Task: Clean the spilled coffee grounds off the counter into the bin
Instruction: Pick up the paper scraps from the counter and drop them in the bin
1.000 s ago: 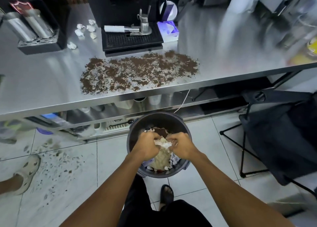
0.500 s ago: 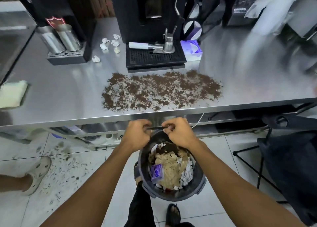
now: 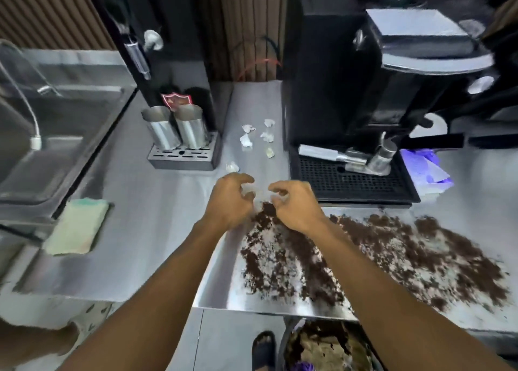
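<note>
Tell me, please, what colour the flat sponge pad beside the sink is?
The flat sponge pad is pale yellow-green with a darker green edge, seen in the head view.

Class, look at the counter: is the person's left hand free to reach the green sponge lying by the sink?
Probably yes. The left hand hovers empty, fingers curled, and only bare counter lies between it and the sponge, which sits to its left with nothing on top.

Head-worn wide-angle camera looks steeply down, close over the counter (image 3: 157,230).
</note>
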Demonstrator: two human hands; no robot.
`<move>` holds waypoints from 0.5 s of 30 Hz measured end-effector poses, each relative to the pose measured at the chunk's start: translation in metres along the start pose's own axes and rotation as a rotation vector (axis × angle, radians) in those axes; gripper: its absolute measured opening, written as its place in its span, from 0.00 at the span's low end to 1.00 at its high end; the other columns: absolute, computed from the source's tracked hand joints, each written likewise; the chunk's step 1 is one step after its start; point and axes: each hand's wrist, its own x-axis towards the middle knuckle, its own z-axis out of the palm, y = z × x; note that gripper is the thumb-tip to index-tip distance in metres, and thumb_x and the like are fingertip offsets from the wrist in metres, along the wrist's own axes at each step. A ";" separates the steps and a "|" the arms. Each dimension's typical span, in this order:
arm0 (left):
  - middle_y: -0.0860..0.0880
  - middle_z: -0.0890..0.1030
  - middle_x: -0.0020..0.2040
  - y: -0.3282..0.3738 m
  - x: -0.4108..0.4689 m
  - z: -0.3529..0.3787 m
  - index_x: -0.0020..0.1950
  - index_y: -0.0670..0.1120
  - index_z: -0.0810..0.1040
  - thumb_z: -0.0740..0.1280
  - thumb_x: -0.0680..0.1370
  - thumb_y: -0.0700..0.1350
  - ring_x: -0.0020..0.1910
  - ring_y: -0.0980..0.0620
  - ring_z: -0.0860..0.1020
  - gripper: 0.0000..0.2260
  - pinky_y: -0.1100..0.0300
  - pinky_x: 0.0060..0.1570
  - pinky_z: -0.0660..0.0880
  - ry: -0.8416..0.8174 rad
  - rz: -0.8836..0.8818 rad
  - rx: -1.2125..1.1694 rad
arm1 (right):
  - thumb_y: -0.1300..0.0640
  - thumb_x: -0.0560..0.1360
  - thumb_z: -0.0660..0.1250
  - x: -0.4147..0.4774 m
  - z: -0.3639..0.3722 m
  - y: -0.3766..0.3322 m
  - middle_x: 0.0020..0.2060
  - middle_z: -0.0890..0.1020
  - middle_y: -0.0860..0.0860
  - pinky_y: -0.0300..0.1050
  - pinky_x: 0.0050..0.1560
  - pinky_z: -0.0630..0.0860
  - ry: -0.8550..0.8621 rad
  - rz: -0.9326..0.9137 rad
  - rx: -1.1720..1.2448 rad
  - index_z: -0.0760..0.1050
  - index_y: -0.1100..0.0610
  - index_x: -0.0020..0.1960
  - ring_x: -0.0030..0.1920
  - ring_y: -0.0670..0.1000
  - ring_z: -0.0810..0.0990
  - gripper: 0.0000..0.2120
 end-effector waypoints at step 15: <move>0.45 0.73 0.31 -0.067 0.091 0.016 0.30 0.44 0.66 0.60 0.65 0.32 0.34 0.46 0.72 0.08 0.57 0.31 0.67 -0.047 0.061 0.170 | 0.73 0.70 0.62 0.147 0.039 0.008 0.51 0.76 0.58 0.49 0.43 0.76 -0.074 0.080 -0.352 0.76 0.60 0.43 0.53 0.60 0.77 0.10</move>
